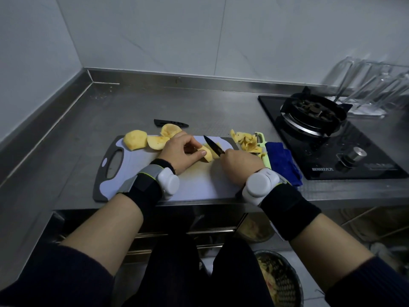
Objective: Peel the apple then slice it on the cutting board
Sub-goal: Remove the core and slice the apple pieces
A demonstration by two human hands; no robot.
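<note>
- My banded forearms cross the counter edge at six o'clock. The left wrist unit hangs low over the cutting board and could drag it.
- My left hand pinches the apple wedge mid-board, thumb just beside the cut. If the wedge rolls, the edge finds my thumb.
- My right hand wraps the handle of the black paring knife, tip toward eleven o'clock, blade on the wedge. Juice could make it slip.
- At ten o'clock, peeled apple chunks crowd the board's far edge. A nudge would send them off.

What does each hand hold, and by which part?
Left hand pinches the apple piece by its left end; right hand grips the knife by its handle.
</note>
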